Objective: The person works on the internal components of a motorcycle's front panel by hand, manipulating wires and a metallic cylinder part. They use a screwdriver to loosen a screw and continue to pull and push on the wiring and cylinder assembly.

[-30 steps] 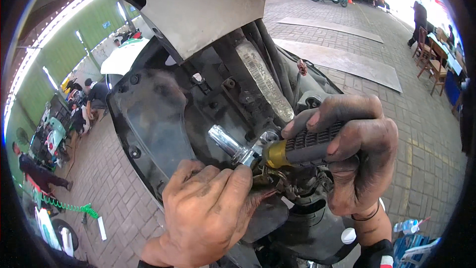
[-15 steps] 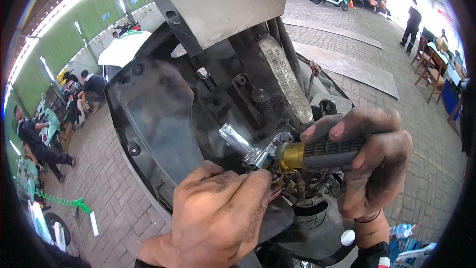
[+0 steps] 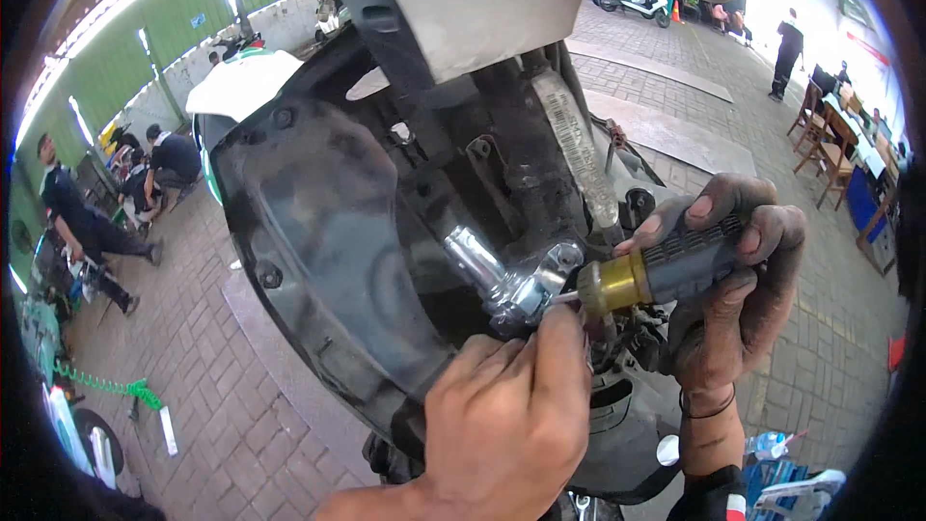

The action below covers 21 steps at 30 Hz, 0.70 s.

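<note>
My right hand (image 3: 772, 280) is closed around a black ribbed handle (image 3: 687, 260) with a yellow collar (image 3: 615, 282), beside a chrome fitting (image 3: 516, 291) low in the scooter's open front housing. A thin silver shaft shows between collar and fitting. My left hand (image 3: 502, 420) has its fingers curled just below the fitting, index fingertip at that shaft; what it grips is hidden. The dark inner panel (image 3: 328, 232) lies left of the fitting, a tube with a label strip (image 3: 569, 140) above it, and the pale cover (image 3: 473, 10) at the top.
Co-workers (image 3: 72, 212) (image 3: 174, 164) stand and crouch by scooters along the green wall. A coiled green hose (image 3: 106, 384) lies at left. At right are wooden chairs (image 3: 834, 159), a table and a standing person (image 3: 786, 53). White scooters (image 3: 632, 2) stand at the back.
The view has shifted. My left hand has moved right relative to the housing, and a silver shaft now shows by the collar. The co-worker at far left is more upright.
</note>
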Available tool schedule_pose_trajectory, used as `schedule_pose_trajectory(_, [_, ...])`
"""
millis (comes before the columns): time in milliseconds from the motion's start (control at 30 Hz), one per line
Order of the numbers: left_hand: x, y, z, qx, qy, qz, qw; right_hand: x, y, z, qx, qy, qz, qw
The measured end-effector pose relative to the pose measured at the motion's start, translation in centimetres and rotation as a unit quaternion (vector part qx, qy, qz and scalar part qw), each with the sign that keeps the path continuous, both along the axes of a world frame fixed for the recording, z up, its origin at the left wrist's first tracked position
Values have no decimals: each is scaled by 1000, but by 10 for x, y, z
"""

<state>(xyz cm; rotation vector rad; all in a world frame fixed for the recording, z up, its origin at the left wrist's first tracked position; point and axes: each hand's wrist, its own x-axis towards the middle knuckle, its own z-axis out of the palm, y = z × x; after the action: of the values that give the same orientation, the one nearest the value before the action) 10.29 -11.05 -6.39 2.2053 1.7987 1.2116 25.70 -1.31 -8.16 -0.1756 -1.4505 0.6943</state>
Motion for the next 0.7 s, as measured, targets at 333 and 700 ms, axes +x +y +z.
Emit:
schedule_pose_trajectory(333, [16, -14, -12, 24, -106, 18, 994, 4, 5, -2, 48, -43, -48, 997])
schedule_pose_trajectory(700, [-2, -20, -30, 54, -68, -90, 992, 4, 22, 6, 170, -67, -29, 983])
